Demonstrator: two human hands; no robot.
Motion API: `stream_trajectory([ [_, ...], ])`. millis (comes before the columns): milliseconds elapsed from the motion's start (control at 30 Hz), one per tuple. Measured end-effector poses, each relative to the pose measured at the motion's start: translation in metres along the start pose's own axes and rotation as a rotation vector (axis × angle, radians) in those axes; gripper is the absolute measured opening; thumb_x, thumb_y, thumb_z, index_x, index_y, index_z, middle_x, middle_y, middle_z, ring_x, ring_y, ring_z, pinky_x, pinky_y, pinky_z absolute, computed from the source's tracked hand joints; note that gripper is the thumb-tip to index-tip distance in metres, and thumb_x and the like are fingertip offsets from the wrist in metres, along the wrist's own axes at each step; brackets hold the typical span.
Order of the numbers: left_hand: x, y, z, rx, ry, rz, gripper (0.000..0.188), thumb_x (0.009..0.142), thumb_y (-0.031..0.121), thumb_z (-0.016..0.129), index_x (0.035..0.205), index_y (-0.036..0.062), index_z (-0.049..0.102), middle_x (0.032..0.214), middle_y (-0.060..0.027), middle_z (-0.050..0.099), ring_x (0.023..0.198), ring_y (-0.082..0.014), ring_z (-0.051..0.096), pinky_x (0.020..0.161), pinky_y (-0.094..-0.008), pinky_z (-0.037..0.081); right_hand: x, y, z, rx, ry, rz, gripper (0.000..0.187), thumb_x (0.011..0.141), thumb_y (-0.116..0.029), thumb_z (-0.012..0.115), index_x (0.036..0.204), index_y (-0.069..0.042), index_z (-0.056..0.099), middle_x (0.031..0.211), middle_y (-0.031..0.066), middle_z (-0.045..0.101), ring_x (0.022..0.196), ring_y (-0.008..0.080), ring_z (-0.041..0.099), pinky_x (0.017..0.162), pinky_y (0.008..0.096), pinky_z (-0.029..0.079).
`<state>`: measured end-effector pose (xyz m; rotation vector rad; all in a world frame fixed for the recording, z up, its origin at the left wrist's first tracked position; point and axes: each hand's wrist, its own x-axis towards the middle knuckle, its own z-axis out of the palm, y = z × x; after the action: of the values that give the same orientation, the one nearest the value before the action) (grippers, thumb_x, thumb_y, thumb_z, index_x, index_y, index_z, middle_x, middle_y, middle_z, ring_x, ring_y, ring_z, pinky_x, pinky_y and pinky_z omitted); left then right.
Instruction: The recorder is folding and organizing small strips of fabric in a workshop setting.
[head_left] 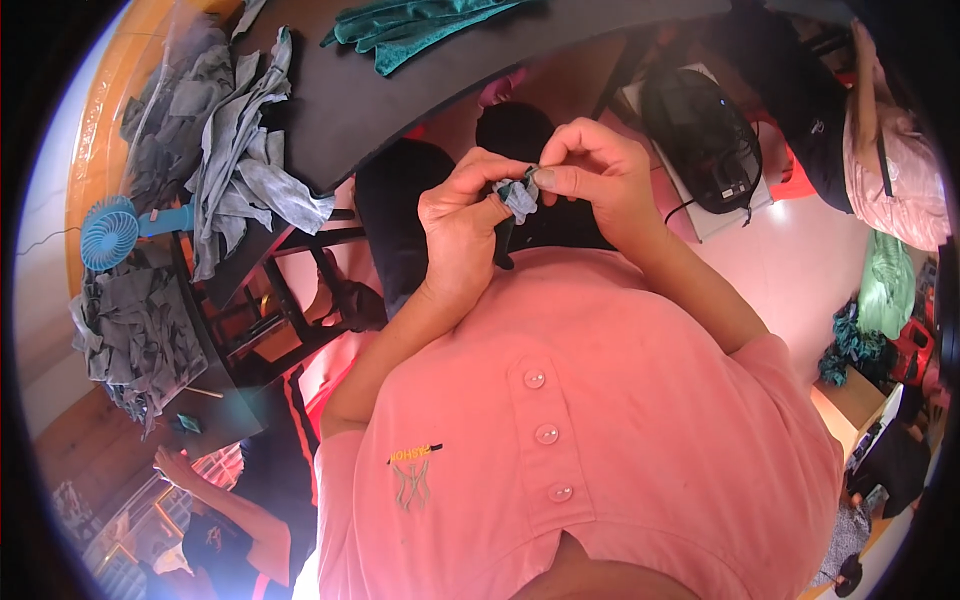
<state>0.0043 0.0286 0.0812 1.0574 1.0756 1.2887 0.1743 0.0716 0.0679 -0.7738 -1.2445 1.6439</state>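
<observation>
Both the left hand (pixel 460 208) and right hand (pixel 604 182) pinch one small grey-green cloth piece (pixel 520 204); we judge a slackened grip could let it fall.

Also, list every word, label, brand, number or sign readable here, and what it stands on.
Pink shirt: yellow lettering by an emblem; readable, but I won't copy it.
Black rounded case: pale label, too small to read.
Co-worker's dark top, upper right: pale mark, too small to read.
Small grey fabric piece: no text visible.
</observation>
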Motion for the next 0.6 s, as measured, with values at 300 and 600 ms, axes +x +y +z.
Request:
stream_trajectory([
  [300, 0.002, 0.009, 0.006, -0.111, 0.007, -0.013, 0.027, 0.075, -0.019, 0.055, 0.092, -0.0039, 0.069, 0.09, -0.0046, 0.059, 0.078, -0.0101, 0.056, 0.072, -0.0233, 0.048, 0.018, 0.019, -0.01, 0.537, -0.241, 0.474, 0.017, 0.082, -0.008, 0.068, 0.093, -0.005, 0.055, 0.078, 0.0085, 0.066, 0.054, 0.0181, 0.062, 0.046, 0.0224, 0.041],
  [600, 0.01, 0.002, -0.004, -0.053, 0.281, 0.068, 0.02, 0.073, -0.014, 0.052, 0.085, -0.0051, 0.066, 0.084, -0.0029, 0.061, 0.075, -0.0098, 0.055, 0.072, -0.0206, 0.042, 0.006, -0.005, 0.023, -0.475, 0.126, -0.368, 0.02, 0.078, -0.012, 0.072, 0.091, -0.005, 0.059, 0.079, 0.0056, 0.063, 0.065, 0.0127, 0.062, 0.054, 0.0265, 0.043],
])
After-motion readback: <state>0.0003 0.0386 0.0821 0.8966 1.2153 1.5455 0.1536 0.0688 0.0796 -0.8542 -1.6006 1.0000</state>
